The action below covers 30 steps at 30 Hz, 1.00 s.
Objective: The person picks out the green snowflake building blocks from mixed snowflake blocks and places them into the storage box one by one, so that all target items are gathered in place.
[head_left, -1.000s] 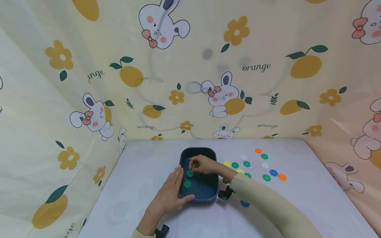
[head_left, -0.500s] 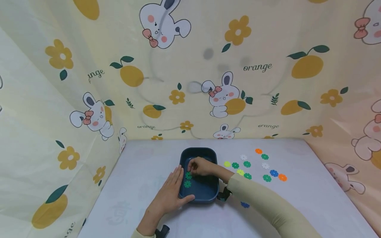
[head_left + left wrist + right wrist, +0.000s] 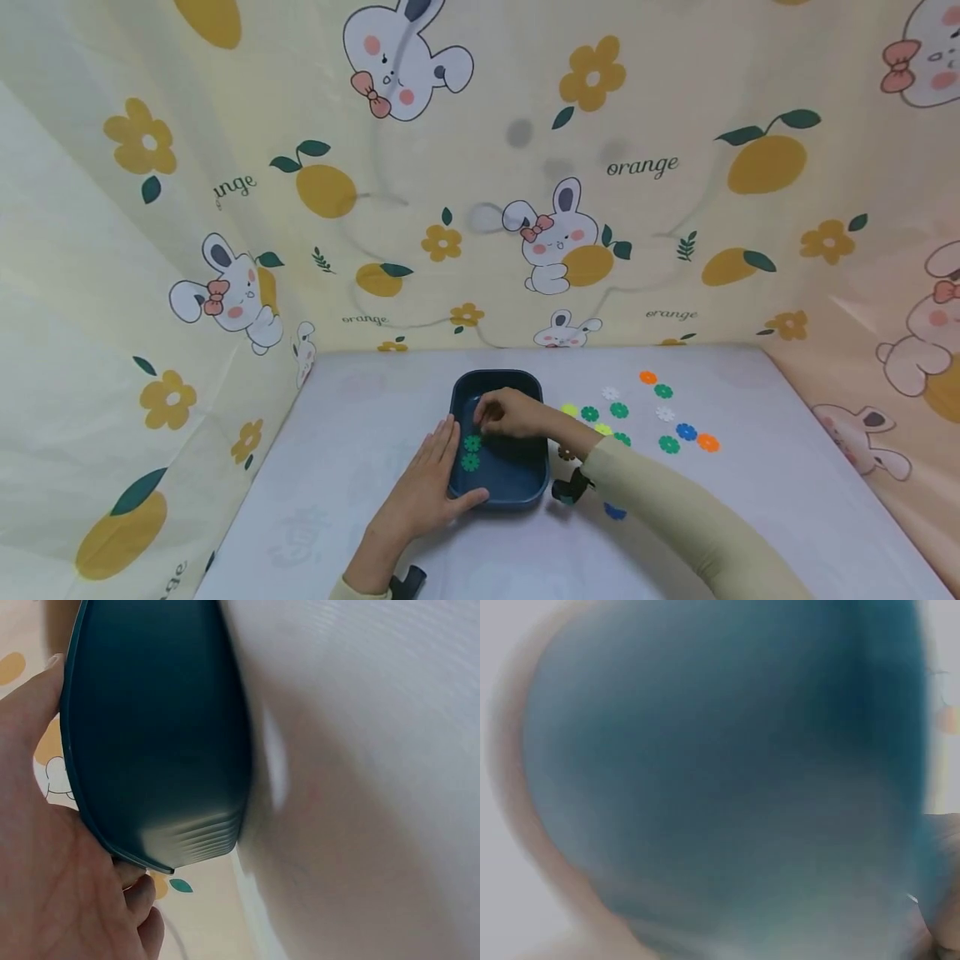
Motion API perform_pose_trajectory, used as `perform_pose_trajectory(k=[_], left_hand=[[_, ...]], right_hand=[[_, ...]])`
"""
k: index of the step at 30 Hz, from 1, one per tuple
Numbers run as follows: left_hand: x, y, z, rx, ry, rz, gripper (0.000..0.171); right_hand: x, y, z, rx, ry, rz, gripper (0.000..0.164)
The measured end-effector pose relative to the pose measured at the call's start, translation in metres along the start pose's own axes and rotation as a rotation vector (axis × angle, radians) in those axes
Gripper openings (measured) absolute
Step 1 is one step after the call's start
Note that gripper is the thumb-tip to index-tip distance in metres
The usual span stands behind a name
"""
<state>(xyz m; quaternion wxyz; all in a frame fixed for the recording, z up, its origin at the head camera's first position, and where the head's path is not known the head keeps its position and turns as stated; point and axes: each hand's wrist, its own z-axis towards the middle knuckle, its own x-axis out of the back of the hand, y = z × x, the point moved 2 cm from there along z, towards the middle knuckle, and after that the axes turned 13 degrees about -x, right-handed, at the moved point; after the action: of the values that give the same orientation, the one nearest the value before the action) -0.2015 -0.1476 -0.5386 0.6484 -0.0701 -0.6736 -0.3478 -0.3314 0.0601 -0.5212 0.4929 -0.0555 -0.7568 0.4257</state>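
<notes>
In the head view, a dark blue rectangular tray [image 3: 512, 502] sits on the table. Two green flower-shaped pieces [image 3: 470, 461] lie on its floor near the left wall. My left hand [image 3: 423, 479] rests along the tray's left rim, fingers straight, thumb at the near edge. The left wrist view has this hand [image 3: 60, 877] at the tray's rim [image 3: 67, 750]. Inside the tray, my right hand [image 3: 513, 414] hovers with loosely bent fingers beside the green pieces; nothing shows between them. The right wrist view is blurred, mostly the tray's outer wall [image 3: 705, 765].
Several flower-shaped pieces in green, orange, white, yellow and blue, among them a blue one [image 3: 686, 432], lie right of the tray. A brown piece [image 3: 566, 452] and another blue piece [image 3: 615, 511] lie near the right forearm. A patterned cloth [image 3: 450, 167] hangs behind the table.
The green piece at my right fingertips has moved slightly left and down beside the other one and now lies apart from the fingers. My left hand has stayed at the tray's side.
</notes>
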Motion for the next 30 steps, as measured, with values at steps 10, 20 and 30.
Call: perform_pose_trajectory(k=[10, 20, 30], left_hand=[[0.001, 0.002, 0.0, 0.01, 0.006, -0.015, 0.117], [0.001, 0.001, 0.0, 0.001, 0.017, -0.006, 0.116], [-0.002, 0.0, 0.0, 0.011, 0.01, -0.005, 0.118]], right_hand=[[0.057, 0.013, -0.053, -0.02, 0.188, 0.058, 0.012], [0.075, 0.065, -0.09, -0.228, 0.292, 0.079, 0.013], [0.048, 0.102, -0.099, -0.386, 0.236, 0.057, 0.018]])
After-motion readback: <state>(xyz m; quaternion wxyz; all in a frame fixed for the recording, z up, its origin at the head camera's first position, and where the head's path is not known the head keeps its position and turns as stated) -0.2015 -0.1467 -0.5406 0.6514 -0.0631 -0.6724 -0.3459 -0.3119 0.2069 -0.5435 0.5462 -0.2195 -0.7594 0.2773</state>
